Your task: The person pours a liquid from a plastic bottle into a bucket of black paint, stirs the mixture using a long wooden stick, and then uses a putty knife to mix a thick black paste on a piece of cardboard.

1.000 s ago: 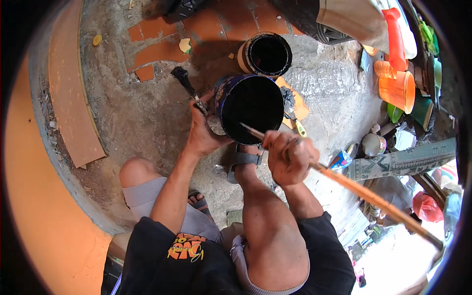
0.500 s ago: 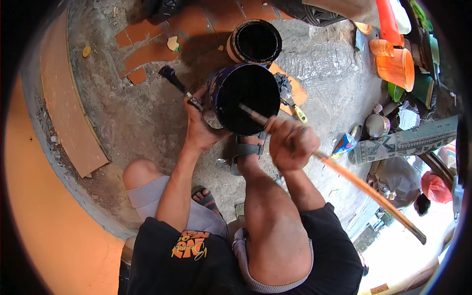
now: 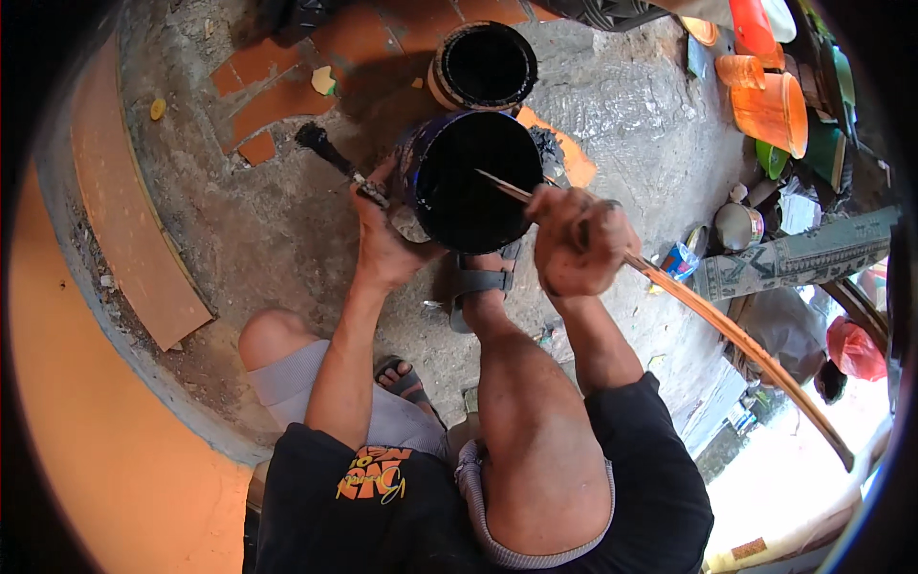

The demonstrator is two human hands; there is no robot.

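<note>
A dark-blue bucket (image 3: 409,182) with a black inside is tilted toward me in front of my right foot. My left hand (image 3: 387,244) steadies its left side, while a black-bristled paintbrush (image 3: 330,153) is held at the thumb, bristles pointing up and left. My right hand (image 3: 585,244) is closed round a long, thin wooden stick (image 3: 736,335). The stick's pointed end is over the bucket's mouth, and its other end reaches far down to the right. How deep the black contents are, I cannot tell.
A second black-stained bucket (image 3: 441,81) stands just beyond. Black-smeared orange board (image 3: 577,163) lies at the bucket's right. A long wooden board (image 3: 143,220) lies at left by the orange wall (image 3: 105,411). Orange containers (image 3: 770,110) and a rolled patterned mat (image 3: 794,253) are at right.
My right hand has shifted slightly right and drawn the stick outward, so its pointed tip shows more clearly. The left hand keeps its hold on the bucket and brush.
</note>
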